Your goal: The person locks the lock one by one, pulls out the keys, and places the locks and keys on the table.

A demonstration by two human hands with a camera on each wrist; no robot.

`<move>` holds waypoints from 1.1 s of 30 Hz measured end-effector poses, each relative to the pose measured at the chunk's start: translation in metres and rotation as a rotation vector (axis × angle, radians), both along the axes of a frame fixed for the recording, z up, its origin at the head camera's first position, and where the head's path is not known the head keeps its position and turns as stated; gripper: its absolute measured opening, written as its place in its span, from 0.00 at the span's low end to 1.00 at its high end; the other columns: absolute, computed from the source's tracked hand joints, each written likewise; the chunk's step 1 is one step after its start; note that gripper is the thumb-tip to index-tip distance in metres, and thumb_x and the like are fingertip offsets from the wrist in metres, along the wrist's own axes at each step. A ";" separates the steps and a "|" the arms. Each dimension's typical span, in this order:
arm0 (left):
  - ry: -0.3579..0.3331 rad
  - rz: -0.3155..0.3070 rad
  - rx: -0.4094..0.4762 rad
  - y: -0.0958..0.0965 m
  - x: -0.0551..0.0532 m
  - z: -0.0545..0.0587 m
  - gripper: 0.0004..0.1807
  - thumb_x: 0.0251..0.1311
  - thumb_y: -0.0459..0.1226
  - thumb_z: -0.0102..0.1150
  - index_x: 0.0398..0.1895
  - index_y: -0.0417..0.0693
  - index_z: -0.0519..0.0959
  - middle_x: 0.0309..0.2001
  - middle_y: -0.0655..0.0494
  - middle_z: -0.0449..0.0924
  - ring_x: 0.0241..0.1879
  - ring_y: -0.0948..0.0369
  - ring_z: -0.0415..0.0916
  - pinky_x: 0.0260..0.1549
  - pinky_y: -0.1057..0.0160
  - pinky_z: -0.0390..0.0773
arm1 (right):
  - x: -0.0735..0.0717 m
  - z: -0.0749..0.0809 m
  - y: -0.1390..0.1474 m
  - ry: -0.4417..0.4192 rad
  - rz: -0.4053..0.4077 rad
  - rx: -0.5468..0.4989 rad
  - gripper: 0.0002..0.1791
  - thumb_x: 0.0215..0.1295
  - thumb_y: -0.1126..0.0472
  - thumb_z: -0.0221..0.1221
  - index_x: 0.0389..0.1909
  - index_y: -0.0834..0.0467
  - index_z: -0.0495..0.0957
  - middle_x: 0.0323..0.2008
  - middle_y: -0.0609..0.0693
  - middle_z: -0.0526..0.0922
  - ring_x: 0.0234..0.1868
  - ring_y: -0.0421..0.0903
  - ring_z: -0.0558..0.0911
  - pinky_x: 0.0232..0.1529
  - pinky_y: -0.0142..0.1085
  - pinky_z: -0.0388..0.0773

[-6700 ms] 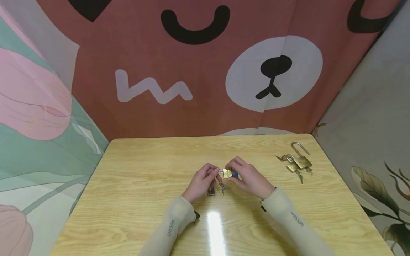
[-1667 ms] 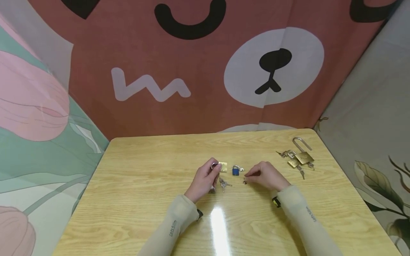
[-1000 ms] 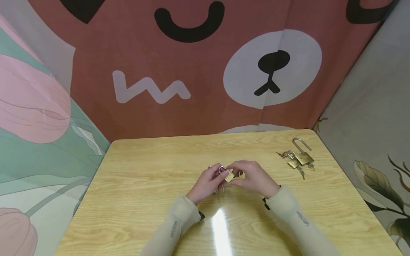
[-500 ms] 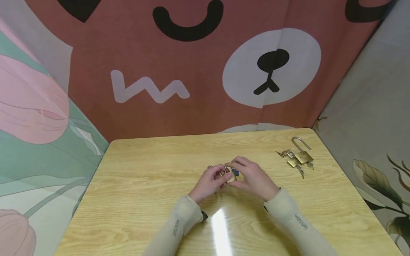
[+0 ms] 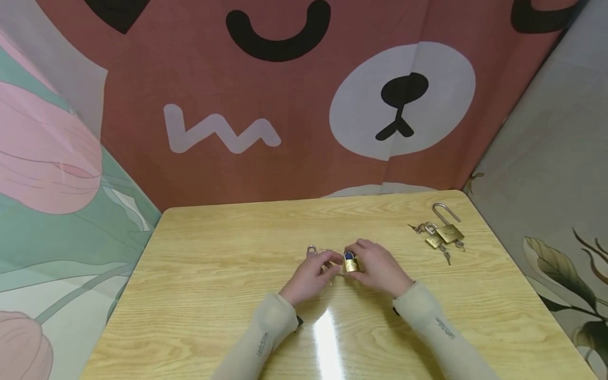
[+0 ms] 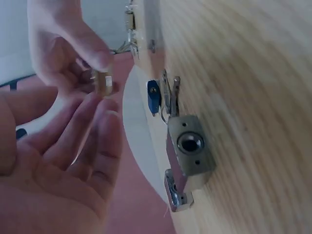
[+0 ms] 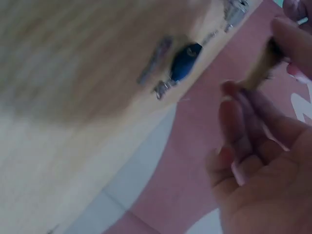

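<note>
My right hand (image 5: pixel 382 270) pinches a small brass padlock (image 5: pixel 351 265) between thumb and fingers, its shackle pointing up. To its left, my left hand (image 5: pixel 310 278) has loosely bent fingers with nothing between them; its fingertips come close to the padlock. On the table in the left wrist view lie a blue padlock (image 6: pixel 154 97), some keys (image 6: pixel 171 95) and a larger metal padlock (image 6: pixel 195 168) with its keyhole facing the camera. Behind that one sits a smaller padlock (image 6: pixel 176 197). From the head view, my left hand covers much of this group.
Toward the back right of the wooden table (image 5: pixel 214 248) lie a large brass padlock (image 5: pixel 449 234) with its long shackle swung open and a smaller brass padlock (image 5: pixel 434 241), with keys. A bear-print cloth (image 5: pixel 214 174) hangs behind the table's far edge.
Earlier my left hand held the brass padlock, and my right hand picked at a small item beside the blue padlock. Now the brass padlock is in my right hand, and my left fingers have let go.
</note>
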State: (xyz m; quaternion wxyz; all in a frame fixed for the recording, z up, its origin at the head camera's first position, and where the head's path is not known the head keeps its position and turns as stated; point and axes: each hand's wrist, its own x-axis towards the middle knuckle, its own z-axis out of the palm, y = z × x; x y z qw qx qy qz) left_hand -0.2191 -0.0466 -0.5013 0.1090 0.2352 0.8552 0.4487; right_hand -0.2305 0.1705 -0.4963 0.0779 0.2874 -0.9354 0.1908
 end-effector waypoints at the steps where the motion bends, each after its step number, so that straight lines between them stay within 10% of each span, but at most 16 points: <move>1: 0.024 -0.011 -0.039 0.001 0.001 -0.001 0.15 0.79 0.42 0.53 0.62 0.51 0.80 0.57 0.57 0.84 0.49 0.61 0.81 0.49 0.63 0.81 | 0.000 -0.003 0.000 -0.027 -0.008 0.011 0.29 0.51 0.53 0.81 0.52 0.61 0.83 0.41 0.49 0.82 0.39 0.45 0.80 0.42 0.43 0.81; 11: 0.284 -0.112 -0.293 0.012 0.014 -0.009 0.14 0.76 0.41 0.58 0.58 0.51 0.85 0.55 0.60 0.87 0.52 0.61 0.79 0.58 0.61 0.77 | 0.001 -0.019 -0.001 -0.091 -0.028 0.055 0.24 0.45 0.52 0.82 0.42 0.55 0.84 0.35 0.45 0.81 0.37 0.42 0.74 0.37 0.37 0.76; 26: 0.356 -0.123 -0.358 0.015 0.017 -0.013 0.15 0.75 0.43 0.59 0.60 0.53 0.84 0.56 0.62 0.87 0.53 0.60 0.78 0.58 0.59 0.77 | 0.002 -0.016 0.004 -0.220 -0.023 0.021 0.28 0.49 0.48 0.81 0.47 0.56 0.84 0.37 0.48 0.81 0.38 0.44 0.77 0.40 0.41 0.80; 33: 0.298 -0.120 -0.352 0.013 0.016 -0.011 0.16 0.74 0.42 0.60 0.61 0.53 0.83 0.58 0.60 0.86 0.55 0.60 0.78 0.60 0.57 0.77 | -0.016 0.013 0.044 -0.298 -0.116 -0.015 0.24 0.61 0.52 0.74 0.52 0.63 0.83 0.38 0.53 0.84 0.36 0.48 0.82 0.39 0.43 0.82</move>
